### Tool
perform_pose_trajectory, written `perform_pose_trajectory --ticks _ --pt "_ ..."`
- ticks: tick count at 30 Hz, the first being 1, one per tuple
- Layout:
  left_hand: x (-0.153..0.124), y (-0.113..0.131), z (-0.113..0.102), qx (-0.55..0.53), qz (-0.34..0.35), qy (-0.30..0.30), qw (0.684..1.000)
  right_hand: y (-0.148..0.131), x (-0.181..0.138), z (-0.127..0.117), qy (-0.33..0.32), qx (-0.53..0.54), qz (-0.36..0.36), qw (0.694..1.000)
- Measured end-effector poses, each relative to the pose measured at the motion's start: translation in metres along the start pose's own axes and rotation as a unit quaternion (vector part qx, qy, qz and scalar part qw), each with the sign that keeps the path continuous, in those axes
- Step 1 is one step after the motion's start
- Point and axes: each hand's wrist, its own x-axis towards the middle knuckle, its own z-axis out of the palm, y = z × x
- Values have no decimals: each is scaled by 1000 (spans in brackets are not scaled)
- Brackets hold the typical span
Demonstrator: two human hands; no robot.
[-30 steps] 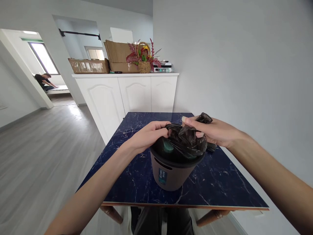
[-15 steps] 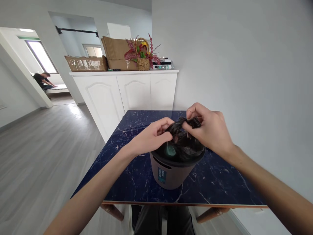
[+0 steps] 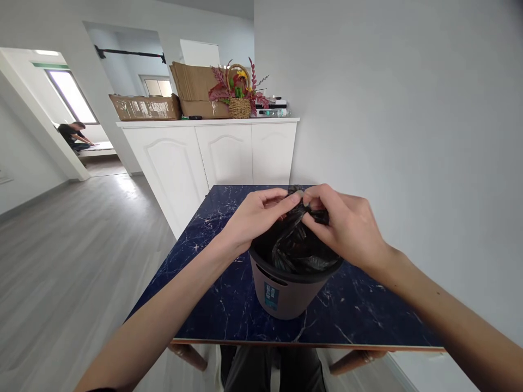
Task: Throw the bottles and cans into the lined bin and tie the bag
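A black plastic garbage bag sits inside a round greyish-brown trash can with a dark rim and a blue label. The bag's top is bunched together above the rim. My left hand pinches the gathered plastic from the left, thumb and fingers closed on it. From the right, my right hand grips the same bunched top, its fingertips close to the left ones. What the bag holds inside is hidden.
The can stands on a dark blue marbled table. Behind it is a white cabinet bearing cardboard boxes, a flower basket and a plastic bottle. A person sits in a far room at left.
My hands have come closer together, drawing the bag's top into a tighter bunch. A green patch seen through the bag earlier no longer shows.
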Motion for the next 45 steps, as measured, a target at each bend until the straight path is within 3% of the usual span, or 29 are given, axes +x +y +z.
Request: perform_pose_trajectory --ticks 6,14,24,30,33,39,41,43,45 --pt "-3 -5 -9 47 8 46 998 -8 -14 -18 -68 40 -15 997" --pt "8 -14 -21 226 79 59 969 -26 -41 -40 -198 124 71 970" --pt "30 -43 -38 350 101 117 924 -42 -60 -63 -279 176 176 927" --pt "35 -45 -51 362 84 130 919 -56 -64 -69 -277 232 246 900" --pt "30 -42 -57 341 90 151 923 -49 -66 -71 -293 241 251 891" --pt "5 -22 -58 256 124 155 946 -2 -49 -73 -376 241 279 850" --pt "-2 -14 -55 232 135 147 952 4 -35 -64 -356 184 270 875" --pt "-6 -10 -52 217 142 135 956 1 -19 -48 -279 84 241 926" --pt "-10 -8 -49 206 153 128 958 -7 -6 -26 -263 34 188 946"
